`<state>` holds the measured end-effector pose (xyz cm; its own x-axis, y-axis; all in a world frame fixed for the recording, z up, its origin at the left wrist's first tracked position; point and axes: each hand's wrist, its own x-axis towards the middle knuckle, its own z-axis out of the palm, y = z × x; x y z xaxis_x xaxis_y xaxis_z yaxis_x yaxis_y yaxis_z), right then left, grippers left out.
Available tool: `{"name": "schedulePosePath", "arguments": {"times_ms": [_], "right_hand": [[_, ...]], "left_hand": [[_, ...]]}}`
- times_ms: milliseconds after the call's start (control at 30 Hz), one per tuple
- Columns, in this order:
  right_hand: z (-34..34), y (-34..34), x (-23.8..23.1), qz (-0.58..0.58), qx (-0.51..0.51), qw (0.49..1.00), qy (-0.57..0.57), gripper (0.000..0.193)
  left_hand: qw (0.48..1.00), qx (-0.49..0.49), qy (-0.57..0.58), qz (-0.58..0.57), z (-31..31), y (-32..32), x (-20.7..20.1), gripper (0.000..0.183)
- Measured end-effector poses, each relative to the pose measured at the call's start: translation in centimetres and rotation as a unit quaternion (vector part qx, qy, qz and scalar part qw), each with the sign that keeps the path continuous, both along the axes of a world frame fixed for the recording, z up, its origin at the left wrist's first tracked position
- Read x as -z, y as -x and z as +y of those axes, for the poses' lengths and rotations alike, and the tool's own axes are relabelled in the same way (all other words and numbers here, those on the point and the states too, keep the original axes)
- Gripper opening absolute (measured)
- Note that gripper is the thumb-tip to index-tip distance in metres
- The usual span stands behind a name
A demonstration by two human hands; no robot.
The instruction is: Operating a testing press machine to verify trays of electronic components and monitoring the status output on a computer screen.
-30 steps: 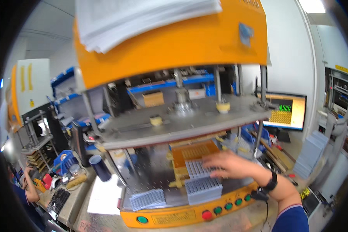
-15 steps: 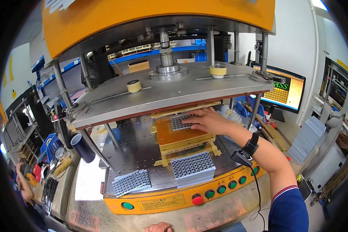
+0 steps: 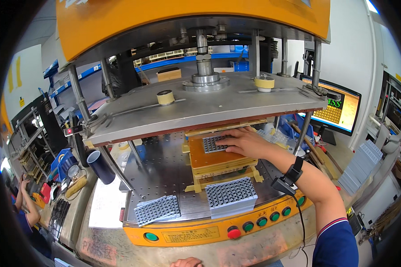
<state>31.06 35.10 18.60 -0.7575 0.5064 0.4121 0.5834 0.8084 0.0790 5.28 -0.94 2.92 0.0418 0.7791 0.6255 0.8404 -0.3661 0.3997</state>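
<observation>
My right hand (image 3: 245, 143) reaches under the raised press plate. Its fingers are stretched out over the right part of a grey panel (image 3: 210, 144) with rows of dark round shapes. That panel lies on the amber top of a layered fixture (image 3: 205, 159), which is held down with yellow tape. In front of the fixture stands a stack of similar panels (image 3: 231, 196). More panels (image 3: 157, 210) lie fanned out to its left. My left hand (image 3: 187, 262) shows only in part at the lower edge, below the machine's front; its fingers are mostly hidden, and nothing is seen in it.
The press plate (image 3: 209, 104) hangs over the fixture on steel posts. Along the orange front panel (image 3: 189, 235) run a red button (image 3: 233, 232) and several green ones. A monitor (image 3: 343, 107) stands at right; a dark cup (image 3: 100, 167) sits left. Another person's arm (image 3: 29, 207) shows far left.
The whole scene sits slightly further right in the picture. My right hand stays over the panel on the fixture, with little visible movement. My left hand remains at the lower edge.
</observation>
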Motion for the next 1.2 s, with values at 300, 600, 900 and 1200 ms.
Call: {"name": "schedulePosePath", "arguments": {"times_ms": [300,600,900,1200], "right_hand": [[-0.2,0.6,-0.9,-0.036,0.016,0.998,0.038,0.036],[-1.3,-0.4,-2.9,-0.02,0.023,0.993,0.118,0.052],[-23.5,-2.1,-1.2,-0.043,-0.413,0.877,0.24,0.049],[-26.5,-3.3,-0.4,-0.068,-0.451,0.828,0.327,0.052]], "left_hand": [[1.0,-0.018,0.002,0.019,-0.3,-0.1,0.3,0.008],[1.0,0.0,-0.012,0.001,0.2,0.0,0.3,0.006],[0.982,-0.164,0.048,-0.076,0.0,3.9,1.7,0.033],[0.968,-0.243,0.058,-0.006,0.9,4.0,1.1,0.039]]}}
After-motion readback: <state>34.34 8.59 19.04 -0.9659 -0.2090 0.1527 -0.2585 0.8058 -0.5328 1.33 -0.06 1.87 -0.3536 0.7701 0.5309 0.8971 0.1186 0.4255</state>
